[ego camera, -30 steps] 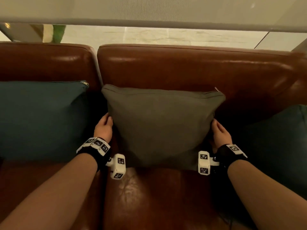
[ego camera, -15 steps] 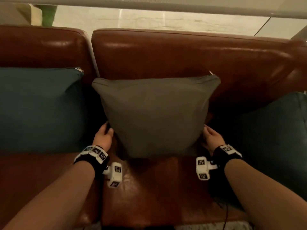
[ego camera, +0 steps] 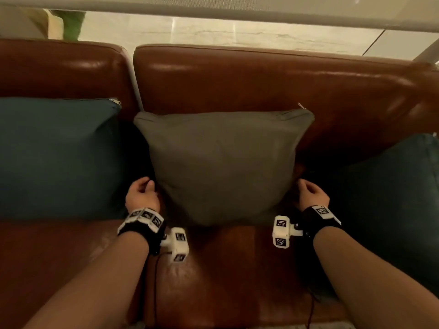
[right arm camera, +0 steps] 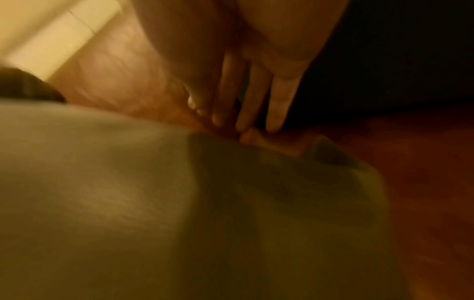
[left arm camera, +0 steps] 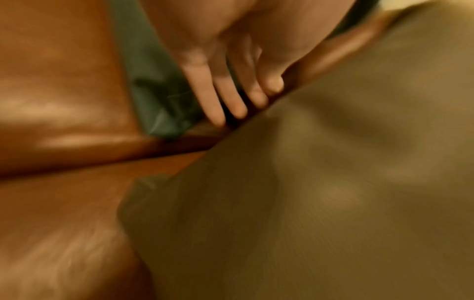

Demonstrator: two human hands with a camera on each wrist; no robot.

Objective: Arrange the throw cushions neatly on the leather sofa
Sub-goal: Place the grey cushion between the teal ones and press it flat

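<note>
An olive-grey cushion (ego camera: 223,167) stands upright on the brown leather sofa (ego camera: 237,77), leaning on the middle backrest. My left hand (ego camera: 142,194) sits at its lower left edge with relaxed fingers. In the left wrist view those fingers (left arm camera: 231,97) lie nearly straight beside the grey cushion (left arm camera: 333,182) and hold nothing. My right hand (ego camera: 310,195) sits at the lower right edge. The right wrist view is blurred: its fingers (right arm camera: 254,105) stretch out with their tips near the cushion's (right arm camera: 128,192) corner.
A teal cushion (ego camera: 57,157) leans on the left backrest, close to my left hand. A darker teal cushion (ego camera: 392,191) lies at the right end. Bare seat leather (ego camera: 225,269) shows in front of the grey cushion. A pale wall runs behind the sofa.
Both hands have slid down the grey cushion's sides and eased off it, fingers now loose. The cushion stays upright against the backrest.
</note>
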